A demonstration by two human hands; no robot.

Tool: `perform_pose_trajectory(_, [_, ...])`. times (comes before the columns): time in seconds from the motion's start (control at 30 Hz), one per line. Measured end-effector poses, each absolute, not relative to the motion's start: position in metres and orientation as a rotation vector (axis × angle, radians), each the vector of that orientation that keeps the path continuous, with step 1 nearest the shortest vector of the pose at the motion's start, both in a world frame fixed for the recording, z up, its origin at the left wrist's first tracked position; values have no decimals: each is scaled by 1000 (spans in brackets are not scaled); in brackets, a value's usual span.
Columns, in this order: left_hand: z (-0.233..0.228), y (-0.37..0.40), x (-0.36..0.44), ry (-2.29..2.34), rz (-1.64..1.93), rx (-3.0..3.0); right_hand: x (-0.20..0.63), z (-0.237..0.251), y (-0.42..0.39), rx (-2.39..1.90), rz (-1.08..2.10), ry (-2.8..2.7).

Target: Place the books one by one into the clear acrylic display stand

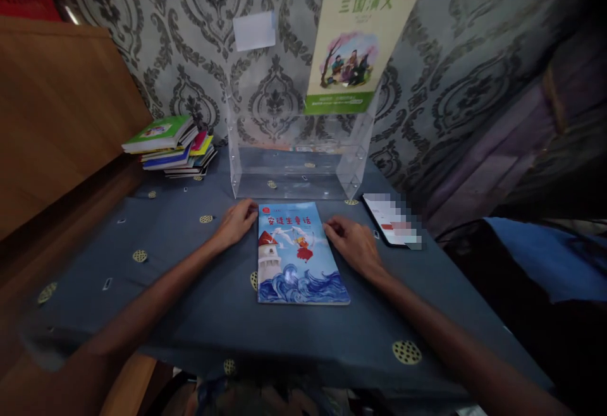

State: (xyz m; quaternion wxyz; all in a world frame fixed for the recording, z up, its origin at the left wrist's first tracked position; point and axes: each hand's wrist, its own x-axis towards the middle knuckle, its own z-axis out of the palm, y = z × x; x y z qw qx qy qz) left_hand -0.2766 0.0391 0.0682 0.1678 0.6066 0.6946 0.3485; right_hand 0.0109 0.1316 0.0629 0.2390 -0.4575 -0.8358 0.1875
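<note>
A blue picture book with waves, a lighthouse and a red figure on its cover lies flat on the dark blue tablecloth, front cover up. My left hand rests on the cloth with its fingertips touching the book's upper left corner. My right hand rests at the book's right edge, fingers curled against it. Neither hand lifts the book.
A clear acrylic box stands behind the book, with a green and cream book leaning upright in it against the patterned wall. A stack of books sits at the back left. A phone lies right of the book. Wooden furniture is on the left.
</note>
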Motion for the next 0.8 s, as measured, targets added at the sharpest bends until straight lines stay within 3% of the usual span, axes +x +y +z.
perform_pose_trajectory(0.3, [49, 49, -268, 2078, 840, 1976, -66, 59, 132, -418, 381, -2628])
perform_pose_trajectory(0.5, [39, 47, -267, 2137, 776, 2156, -89, 42, 138, -414, 369, -2778])
perform_pose_trajectory(0.8, [36, 45, -268, 2160, 606, 2158, -46, 10, 175, -564, 269, -2622])
